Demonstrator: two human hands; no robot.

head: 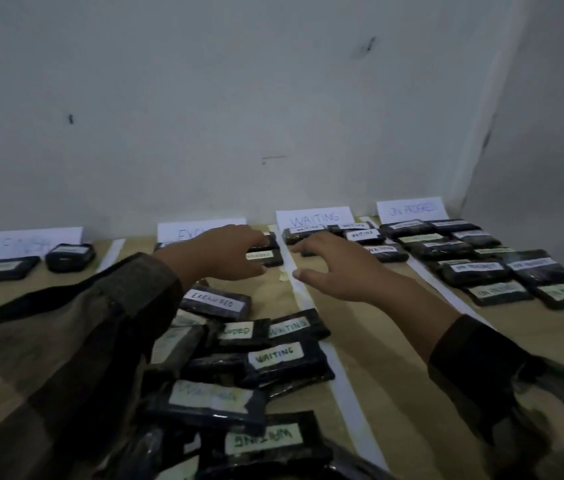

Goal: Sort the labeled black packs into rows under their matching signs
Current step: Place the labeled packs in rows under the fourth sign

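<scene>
Left hand point(221, 252) reaches under the EXCLUDED sign point(183, 233), fingers and thumb flanking the left end of an EXCLUDED pack point(266, 256); a firm grip cannot be told. Right hand point(336, 268) hovers spread, holding nothing, just before the WAITING packs point(363, 233). Unsorted packs point(273, 358) lie heaped nearer the person

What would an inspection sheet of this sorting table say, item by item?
Surface: tan table, split into columns by white tape strips.
Job's things: four signs at the back, sorted black packs in rows under them; unsorted pile near the person.
Clutter: nothing seen.
Hands: left hand at the EXCLUDED row, grip unclear; right hand open over the WAITING row.
Cables: nothing seen.
Surroundings: scuffed white wall.
</scene>
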